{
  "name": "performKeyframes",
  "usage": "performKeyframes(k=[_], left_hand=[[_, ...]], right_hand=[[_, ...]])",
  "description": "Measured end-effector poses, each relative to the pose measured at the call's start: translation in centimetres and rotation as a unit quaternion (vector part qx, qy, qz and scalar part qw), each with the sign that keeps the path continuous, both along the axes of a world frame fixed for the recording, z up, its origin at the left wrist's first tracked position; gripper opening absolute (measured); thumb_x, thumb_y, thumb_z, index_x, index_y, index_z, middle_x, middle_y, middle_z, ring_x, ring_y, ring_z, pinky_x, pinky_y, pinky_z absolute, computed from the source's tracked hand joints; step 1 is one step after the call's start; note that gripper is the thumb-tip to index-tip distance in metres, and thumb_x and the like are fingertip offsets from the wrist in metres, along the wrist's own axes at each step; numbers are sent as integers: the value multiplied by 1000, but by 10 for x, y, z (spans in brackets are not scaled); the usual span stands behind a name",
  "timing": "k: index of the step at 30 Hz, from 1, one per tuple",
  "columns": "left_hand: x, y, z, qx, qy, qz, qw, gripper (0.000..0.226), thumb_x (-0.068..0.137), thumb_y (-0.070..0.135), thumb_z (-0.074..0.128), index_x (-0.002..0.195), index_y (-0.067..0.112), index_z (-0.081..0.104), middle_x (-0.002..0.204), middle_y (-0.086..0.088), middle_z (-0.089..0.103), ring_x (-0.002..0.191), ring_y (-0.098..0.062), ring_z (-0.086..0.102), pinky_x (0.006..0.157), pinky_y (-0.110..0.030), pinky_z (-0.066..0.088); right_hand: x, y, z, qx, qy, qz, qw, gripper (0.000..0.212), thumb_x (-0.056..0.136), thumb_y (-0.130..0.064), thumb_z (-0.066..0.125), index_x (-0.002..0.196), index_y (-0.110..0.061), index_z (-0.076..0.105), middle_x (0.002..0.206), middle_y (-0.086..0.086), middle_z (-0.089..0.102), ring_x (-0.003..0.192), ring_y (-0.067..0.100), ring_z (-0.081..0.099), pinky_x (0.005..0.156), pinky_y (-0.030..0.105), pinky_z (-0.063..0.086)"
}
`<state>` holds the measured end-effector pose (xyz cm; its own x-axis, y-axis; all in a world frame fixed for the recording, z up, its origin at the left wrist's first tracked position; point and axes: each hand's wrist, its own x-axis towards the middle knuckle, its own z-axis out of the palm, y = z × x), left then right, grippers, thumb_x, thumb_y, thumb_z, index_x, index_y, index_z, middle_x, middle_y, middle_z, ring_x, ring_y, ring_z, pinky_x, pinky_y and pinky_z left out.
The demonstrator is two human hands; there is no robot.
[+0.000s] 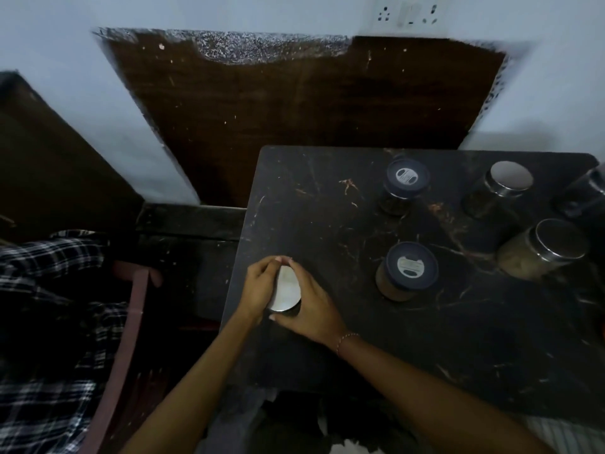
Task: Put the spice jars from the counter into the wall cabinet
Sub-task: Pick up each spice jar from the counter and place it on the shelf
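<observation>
A jar with a round steel lid [287, 289] stands near the left edge of the dark marbled counter [327, 198]. My left hand [258, 286] and my right hand [311, 306] both curl round it from either side, fingertips meeting at its far rim. Two jars with dark blue lids stand to the right, one near [407, 270] and one farther back [404, 183]. Two steel-lidded jars, one far [501, 188] and one near [546, 249], stand at the right. A dark jar [586, 191] is cut off at the right edge.
A dark wooden panel [294, 109] leans against the pale wall behind the counter. A socket plate [409, 13] sits high on the wall. At left lie a checked cloth [49, 306] and a reddish-brown strap [127, 322]. Another dark wooden piece [49, 152] fills the far left.
</observation>
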<state>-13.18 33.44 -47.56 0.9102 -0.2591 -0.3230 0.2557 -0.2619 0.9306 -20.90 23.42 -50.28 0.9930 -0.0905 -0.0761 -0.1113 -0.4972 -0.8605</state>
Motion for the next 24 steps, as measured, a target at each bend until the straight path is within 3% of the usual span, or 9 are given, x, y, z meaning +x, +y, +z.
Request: performKeyframes(k=[2,4,7,9,12,16,20,24], left_hand=[[6,-4,7,-4,16,-30,999,28,96,20,46,80,25,69,83,5,69,81,-8,63,60,-13,49],[15,-11,14,-29,25,-66,997,25,96,21,45,89,24,69,94,0,69,90,-14,63,69,-21,50],[27,-26,24,-82,29,-93,992,24,96,20,45,107,24,66,114,-2,64,105,-18,59,81,-28,51],[33,-37,32,-119,48,-92,987,24,93,27,49,112,25,64,120,-4,61,109,-21,58,86,-35,52],[36,-54,49,-156,93,-86,980,37,84,54,47,106,28,63,113,-1,66,106,-18,62,79,-31,51],[47,-74,74,-196,72,-155,966,45,77,64,40,103,38,65,106,4,71,102,-15,67,77,-28,55],[54,-93,96,-244,81,-205,944,45,77,61,45,105,33,66,99,0,75,93,-17,71,68,-28,57],[50,-118,116,-295,93,-250,918,46,77,51,54,115,23,56,100,-3,74,92,-18,71,69,-29,57]], right_hand=[[8,-10,7,22,3,-19,1000,98,59,-43,80,138,-40,20,142,-12,39,122,-3,37,96,11,32],[16,-23,16,17,2,-36,999,96,56,-46,80,132,-43,23,135,-11,45,115,-1,42,91,13,37],[28,-45,35,15,-16,-64,998,90,55,-43,81,130,-33,32,128,-8,50,115,7,49,94,23,45],[35,-60,51,36,-39,-81,995,85,58,-35,82,128,-29,36,125,-9,50,114,8,49,95,22,46],[42,-82,78,114,-51,-101,987,79,63,-22,83,125,-30,34,123,-10,47,113,5,47,87,12,43],[50,-108,114,241,-68,-127,960,64,71,-11,77,121,-22,37,117,-5,54,109,13,55,81,18,50],[53,-125,135,373,-91,-113,917,50,74,-28,63,121,-15,51,112,2,65,101,18,65,79,28,53],[61,-133,138,433,-124,-195,871,52,83,-36,55,129,-14,45,114,11,61,97,24,64,76,37,55]])
